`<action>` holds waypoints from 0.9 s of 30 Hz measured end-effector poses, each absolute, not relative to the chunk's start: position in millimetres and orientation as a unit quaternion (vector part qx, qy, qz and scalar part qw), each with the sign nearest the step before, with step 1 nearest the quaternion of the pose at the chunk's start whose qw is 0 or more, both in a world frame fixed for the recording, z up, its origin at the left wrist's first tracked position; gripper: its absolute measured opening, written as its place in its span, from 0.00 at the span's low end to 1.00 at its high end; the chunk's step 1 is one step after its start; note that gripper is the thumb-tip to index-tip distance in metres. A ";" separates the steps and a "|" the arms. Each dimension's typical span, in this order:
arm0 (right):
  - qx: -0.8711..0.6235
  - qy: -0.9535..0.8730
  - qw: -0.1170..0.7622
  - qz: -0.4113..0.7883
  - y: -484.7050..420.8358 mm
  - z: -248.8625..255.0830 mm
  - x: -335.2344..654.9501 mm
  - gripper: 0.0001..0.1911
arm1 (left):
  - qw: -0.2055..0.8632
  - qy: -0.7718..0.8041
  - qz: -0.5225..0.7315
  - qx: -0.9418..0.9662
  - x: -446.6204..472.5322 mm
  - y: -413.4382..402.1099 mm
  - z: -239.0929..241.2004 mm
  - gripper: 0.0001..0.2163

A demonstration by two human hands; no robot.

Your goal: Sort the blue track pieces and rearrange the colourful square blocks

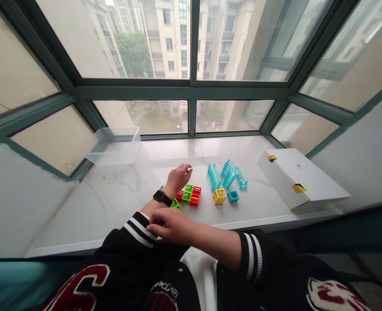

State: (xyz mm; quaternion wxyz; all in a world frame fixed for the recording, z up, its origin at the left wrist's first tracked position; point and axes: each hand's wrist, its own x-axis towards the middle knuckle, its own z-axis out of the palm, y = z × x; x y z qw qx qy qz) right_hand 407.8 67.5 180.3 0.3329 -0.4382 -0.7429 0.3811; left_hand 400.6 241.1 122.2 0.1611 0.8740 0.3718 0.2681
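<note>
My left hand (178, 176) is held over the blocks, its fingers loosely bent and slightly apart, with nothing visible in it. A black watch (162, 197) is on that wrist. My right hand (169, 223) reaches across and grips the striped sleeve cuff (140, 229) of my left arm. Beneath and beside my left hand lies a group of joined toy blocks: a green block (187, 194), a red block (197, 190) and an orange block (195, 200) show, while others are partly hidden by my wrist. To the right sit a yellow cube block (219, 196) and a blue block (233, 197).
Several translucent turquoise track-like pieces (228, 173) lie behind the loose blocks. A clear plastic bin (113, 147) stands at the back left. On the right is a white box (304, 177) with yellow-black tape. Framed windows enclose the marble-patterned sill (113, 203).
</note>
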 end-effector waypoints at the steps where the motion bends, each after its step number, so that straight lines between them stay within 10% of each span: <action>1: -0.456 -0.740 0.327 0.371 69.0 176.4 409.5 0.13 | 0.151 0.374 0.278 0.872 398.5 241.4 124.8 0.12; 27: -0.495 -0.616 0.403 0.462 72.6 111.2 472.6 0.09 | 0.210 0.413 0.354 0.812 305.9 217.6 124.1 0.09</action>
